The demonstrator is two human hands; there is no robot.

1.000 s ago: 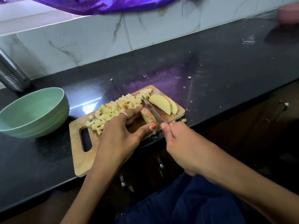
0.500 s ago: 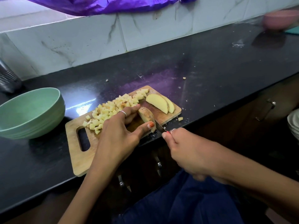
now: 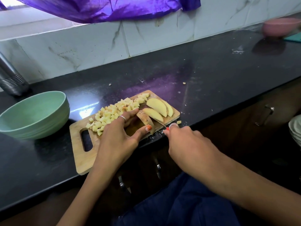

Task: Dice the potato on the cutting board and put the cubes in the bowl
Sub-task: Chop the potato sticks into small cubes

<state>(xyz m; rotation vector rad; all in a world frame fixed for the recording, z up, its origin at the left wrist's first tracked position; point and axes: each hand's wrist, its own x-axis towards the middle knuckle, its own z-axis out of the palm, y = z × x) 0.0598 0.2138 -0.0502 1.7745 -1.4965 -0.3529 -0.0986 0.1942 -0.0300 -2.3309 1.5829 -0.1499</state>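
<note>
Along the counter edge, largest to smallest:
Counter (image 3: 211,66): black stone, ran the full width under a white marbled backsplash (image 3: 81,46); no brand, label or writing could be read anywhere.
Purple cloth (image 3: 105,8): hung over the backsplash from above.
Green bowl (image 3: 32,111): sat on the counter just left of the board; the inside that showed held no cubes.
Cutting board (image 3: 84,160): wooden, with a handle slot toward the person, lay angled near the counter's front edge.
Pink bowl (image 3: 280,26): blurred, far right at the back; contents could not be told.
Left hand (image 3: 117,139): pressed down over a skin-on potato piece (image 3: 145,119), fingers and thumb held around it.
Right hand (image 3: 187,144): clenched on the knife (image 3: 160,123) handle, blade under a cut slice.
Potato slices (image 3: 158,106): three lay at the board's right end.
Potato cubes (image 3: 114,111): heaped along the board's far side, none in the bowl.
</note>
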